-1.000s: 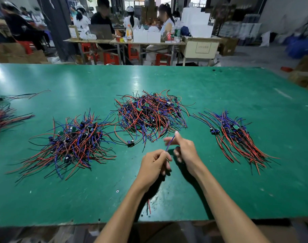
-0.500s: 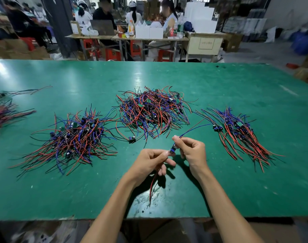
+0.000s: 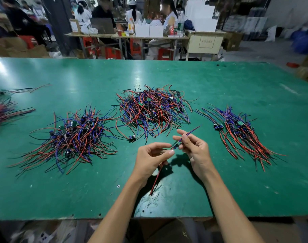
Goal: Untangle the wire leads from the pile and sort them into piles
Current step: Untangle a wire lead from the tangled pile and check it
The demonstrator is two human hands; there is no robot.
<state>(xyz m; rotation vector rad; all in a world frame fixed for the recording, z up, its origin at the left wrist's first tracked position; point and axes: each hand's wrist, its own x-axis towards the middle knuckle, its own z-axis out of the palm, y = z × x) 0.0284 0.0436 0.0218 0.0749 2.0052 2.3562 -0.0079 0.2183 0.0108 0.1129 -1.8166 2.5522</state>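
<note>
1. Since half a second ago: right hand opened out a little, index and middle fingers now raised and spread; blue lead end now pointing up and right past them.
2. Head view: both hands low at centre above the green table, holding one lead between them, clear of the piles.
3. Left hand pinching the lead's small dark part between thumb and forefinger, red wire hanging down below the palm.
4. Right hand pinching the blue-red end, remaining fingers loosely curled.
5. Tangled middle pile just beyond the hands.
6. Left pile beside it, loose and splayed.
7. Right pile laid straighter, slanting down to the right.
8. Far-left bundle at the edge, partly cut off.
</note>
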